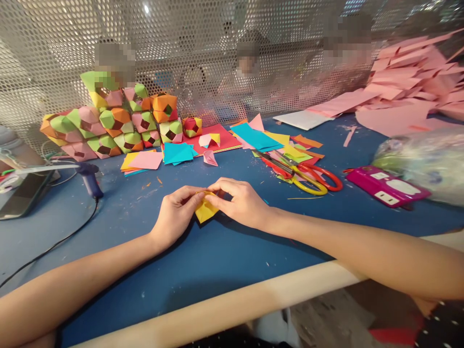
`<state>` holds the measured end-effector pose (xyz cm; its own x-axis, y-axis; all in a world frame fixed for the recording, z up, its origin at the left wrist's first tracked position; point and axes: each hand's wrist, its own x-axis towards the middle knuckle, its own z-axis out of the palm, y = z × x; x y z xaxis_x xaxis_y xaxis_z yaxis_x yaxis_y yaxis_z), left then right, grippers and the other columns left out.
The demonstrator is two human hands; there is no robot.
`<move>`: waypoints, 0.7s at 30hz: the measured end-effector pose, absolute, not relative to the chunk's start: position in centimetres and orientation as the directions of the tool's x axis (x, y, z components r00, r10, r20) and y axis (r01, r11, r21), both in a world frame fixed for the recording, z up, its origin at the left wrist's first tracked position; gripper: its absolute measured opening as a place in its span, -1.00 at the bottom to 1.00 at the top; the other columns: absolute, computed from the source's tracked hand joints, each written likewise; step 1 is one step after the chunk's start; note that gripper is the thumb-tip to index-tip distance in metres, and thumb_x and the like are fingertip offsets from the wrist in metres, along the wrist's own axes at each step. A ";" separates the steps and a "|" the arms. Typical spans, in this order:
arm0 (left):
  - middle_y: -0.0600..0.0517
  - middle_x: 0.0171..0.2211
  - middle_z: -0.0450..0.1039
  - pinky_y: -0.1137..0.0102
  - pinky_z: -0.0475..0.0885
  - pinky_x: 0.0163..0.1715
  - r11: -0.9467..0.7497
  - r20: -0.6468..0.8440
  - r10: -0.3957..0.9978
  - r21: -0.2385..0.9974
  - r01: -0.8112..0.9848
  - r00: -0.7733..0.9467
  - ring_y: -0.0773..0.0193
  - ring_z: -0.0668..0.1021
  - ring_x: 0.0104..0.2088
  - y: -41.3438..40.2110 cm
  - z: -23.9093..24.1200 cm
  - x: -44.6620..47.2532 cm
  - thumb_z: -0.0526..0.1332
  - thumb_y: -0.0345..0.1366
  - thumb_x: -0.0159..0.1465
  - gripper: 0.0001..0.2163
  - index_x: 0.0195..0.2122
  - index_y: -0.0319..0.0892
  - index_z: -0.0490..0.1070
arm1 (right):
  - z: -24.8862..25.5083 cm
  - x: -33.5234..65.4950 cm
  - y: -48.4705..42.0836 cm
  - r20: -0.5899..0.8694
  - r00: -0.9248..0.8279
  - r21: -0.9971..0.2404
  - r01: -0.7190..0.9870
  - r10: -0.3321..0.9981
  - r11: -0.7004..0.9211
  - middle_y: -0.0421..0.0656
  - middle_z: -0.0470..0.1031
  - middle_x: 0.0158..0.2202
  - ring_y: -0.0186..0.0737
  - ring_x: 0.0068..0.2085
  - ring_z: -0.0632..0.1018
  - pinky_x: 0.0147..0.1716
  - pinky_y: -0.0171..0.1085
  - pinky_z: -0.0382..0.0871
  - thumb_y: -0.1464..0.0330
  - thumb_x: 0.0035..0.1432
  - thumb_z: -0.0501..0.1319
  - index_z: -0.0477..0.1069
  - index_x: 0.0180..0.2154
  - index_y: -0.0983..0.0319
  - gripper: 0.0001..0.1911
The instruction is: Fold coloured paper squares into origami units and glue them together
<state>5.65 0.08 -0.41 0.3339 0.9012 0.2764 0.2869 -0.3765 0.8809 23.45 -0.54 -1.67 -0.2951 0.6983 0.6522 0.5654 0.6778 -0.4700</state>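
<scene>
Both my hands meet over a small folded yellow paper (205, 210) on the blue table (224, 251). My left hand (177, 212) pinches its left side, and my right hand (241, 200) presses on its top and right side with the fingers curled over it. Part of the paper is hidden under my fingers. Loose coloured paper squares (253, 137) lie beyond my hands, with a small folded pink piece (210, 157) among them.
A stack of folded multicoloured paper cubes (116, 123) stands at the back left. Scissors (304, 176) lie right of centre, near a pink box (386, 186). A glue gun (90, 179) with its cord lies left. Pink sheets (406, 82) pile up back right. A perforated screen (203, 53) closes the rear.
</scene>
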 end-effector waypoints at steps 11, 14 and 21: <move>-0.02 -0.19 0.48 0.41 0.40 -0.22 -0.346 0.273 0.920 0.904 0.252 0.281 0.28 0.50 -0.23 0.2 -0.5 5.8 0.17 -0.21 0.19 -0.82 -0.33 -0.21 0.43 | -1.7 23.5 -0.4 0.624 -0.280 -0.515 0.556 0.730 0.653 -0.15 0.49 -0.38 -0.29 -0.34 0.48 -0.31 -0.29 0.34 0.39 0.16 0.17 0.40 -0.35 0.25 -0.93; -0.03 -0.17 0.45 0.41 0.39 -0.22 -0.332 0.255 0.921 0.909 0.250 0.296 0.28 0.49 -0.21 0.2 -0.6 5.8 0.17 -0.26 0.18 -0.88 -0.39 -0.21 0.38 | -1.7 23.5 -0.3 0.615 -0.282 -0.525 0.549 0.736 0.650 -0.17 0.47 -0.44 -0.31 -0.38 0.47 -0.32 -0.30 0.32 0.41 0.20 0.12 0.39 -0.40 0.25 -0.86; -0.01 -0.19 0.42 0.42 0.39 -0.24 -0.305 0.236 0.926 0.928 0.216 0.295 0.30 0.47 -0.22 0.2 -0.7 5.9 0.14 -0.31 0.17 -0.91 -0.42 -0.19 0.25 | -1.9 23.3 -0.2 0.569 -0.269 -0.564 0.561 0.777 0.607 -0.18 0.41 -0.42 -0.33 -0.41 0.42 -0.39 -0.34 0.29 0.38 0.15 0.18 0.36 -0.38 0.26 -0.92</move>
